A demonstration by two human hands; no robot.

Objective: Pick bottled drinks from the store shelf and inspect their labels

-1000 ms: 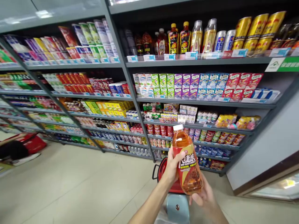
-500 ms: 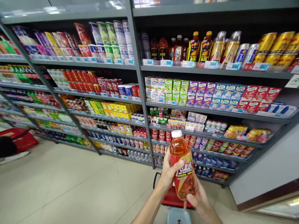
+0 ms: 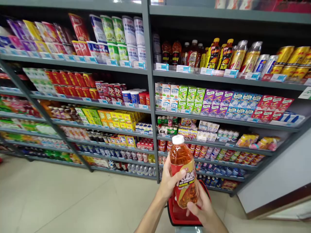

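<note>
A drink bottle (image 3: pixel 184 161) with amber liquid, a white cap and a red-and-gold label is held out in front of me, tilted a little to the left. My left hand (image 3: pixel 170 181) wraps its left side, with the thumb across the label. Lower down, my right hand (image 3: pixel 200 205) grips the bottle near its base, thumb at the front and fingers partly hidden behind it. Beneath both hands is a red shopping basket (image 3: pixel 173 213), whose inside is mostly hidden by the bottle and hands.
Tall grey shelves (image 3: pixel 152 129) with drinks stand ahead. Bottles (image 3: pixel 213 54) fill an upper shelf, above milk cartons (image 3: pixel 183 94). Yellow boxes (image 3: pixel 121 119) are further left. A white wall (image 3: pixel 274 174) borders the right, and pale floor tiles (image 3: pixel 73 200) spread below.
The view has shifted closer to the shelves, and the red basket below shows more. Both hands still hold the bottle, now slightly further left in view. The red object at far left has almost left the picture.
</note>
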